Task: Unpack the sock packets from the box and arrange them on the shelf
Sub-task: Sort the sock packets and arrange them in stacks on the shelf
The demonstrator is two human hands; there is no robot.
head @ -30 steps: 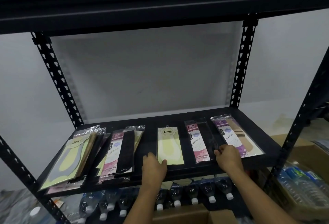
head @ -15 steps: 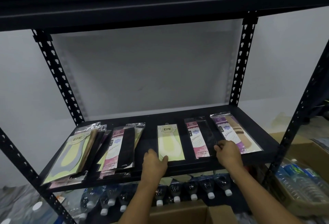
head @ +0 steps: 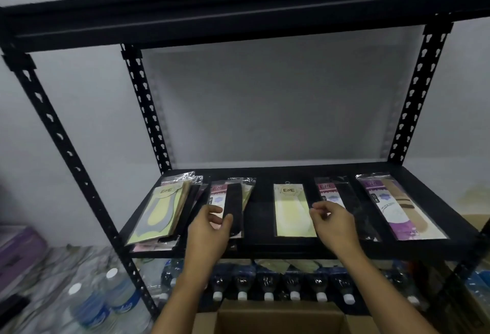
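Black metal shelf (head: 261, 217), grey wall behind. Left hand (head: 209, 230) curls at black-sock packet (head: 234, 201), left of yellow packet (head: 290, 214); grip unclear. Right hand (head: 335, 223) loosely curled, empty, over yellow packet's right edge. Two singles rightward: pink packet (head: 327, 193), purple packet (head: 397, 206). One pile (head: 161, 209) far left.

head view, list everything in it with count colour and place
shelf rack: one, black, fills the view
yellow packet: one, shelf centre
pink and black packet: one, right of it
purple and tan packet: one, shelf right end
packet piles: two, mixed colours, shelf left
water bottles: many, clear, white caps, below shelf and lower left
cardboard box: one, brown, bottom centre
left hand: one, at the second pile
right hand: one, loosely curled, over pink and black packet
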